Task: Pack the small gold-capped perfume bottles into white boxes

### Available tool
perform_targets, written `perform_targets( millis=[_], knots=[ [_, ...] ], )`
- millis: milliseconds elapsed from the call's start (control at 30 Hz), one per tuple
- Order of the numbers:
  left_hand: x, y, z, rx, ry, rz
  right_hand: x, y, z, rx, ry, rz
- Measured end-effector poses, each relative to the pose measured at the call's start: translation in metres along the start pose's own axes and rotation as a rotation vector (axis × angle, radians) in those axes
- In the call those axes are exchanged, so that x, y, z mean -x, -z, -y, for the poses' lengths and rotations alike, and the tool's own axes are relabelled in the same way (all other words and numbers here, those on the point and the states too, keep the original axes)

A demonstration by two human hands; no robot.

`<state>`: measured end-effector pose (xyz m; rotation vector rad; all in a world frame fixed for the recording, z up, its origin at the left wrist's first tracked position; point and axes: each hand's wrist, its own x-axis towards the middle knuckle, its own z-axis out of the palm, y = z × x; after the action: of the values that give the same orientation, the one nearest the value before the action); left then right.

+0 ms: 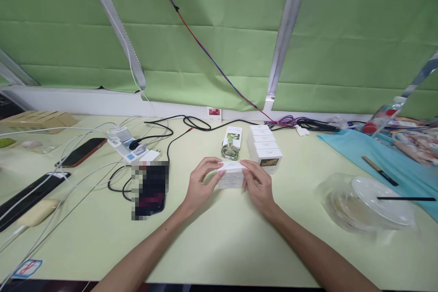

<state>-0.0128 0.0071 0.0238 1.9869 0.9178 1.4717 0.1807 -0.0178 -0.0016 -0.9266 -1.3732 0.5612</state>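
Note:
A small white box (231,179) with fine print on its near side stands upright on the table between my hands. My left hand (202,181) closes on its left top edge, thumb in front. My right hand (259,184) grips the right top edge in the same way. Just behind it is a clear glass perfume bottle (230,151). Beyond the bottle lies another white box (232,134) with a green picture. To the right, several matching white boxes (265,143) stand in a row.
On the left are a power strip (125,143), tangled cables, a blurred-out phone (150,189) and a dark phone (85,152). A plastic-wrapped round container (381,203) with a black straw sits at right, near a blue cloth (372,155) bearing a knife (379,171). A bottle (383,115) stands behind.

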Motion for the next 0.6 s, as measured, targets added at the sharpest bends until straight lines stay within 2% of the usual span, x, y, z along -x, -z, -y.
perform_targets(
  millis=[600],
  knots=[
    [0.0003, 0.0002, -0.0024, -0.066, -0.060, -0.008, -0.0003, -0.0003, 0.0010, 0.004, 0.006, 0.012]
  ],
)
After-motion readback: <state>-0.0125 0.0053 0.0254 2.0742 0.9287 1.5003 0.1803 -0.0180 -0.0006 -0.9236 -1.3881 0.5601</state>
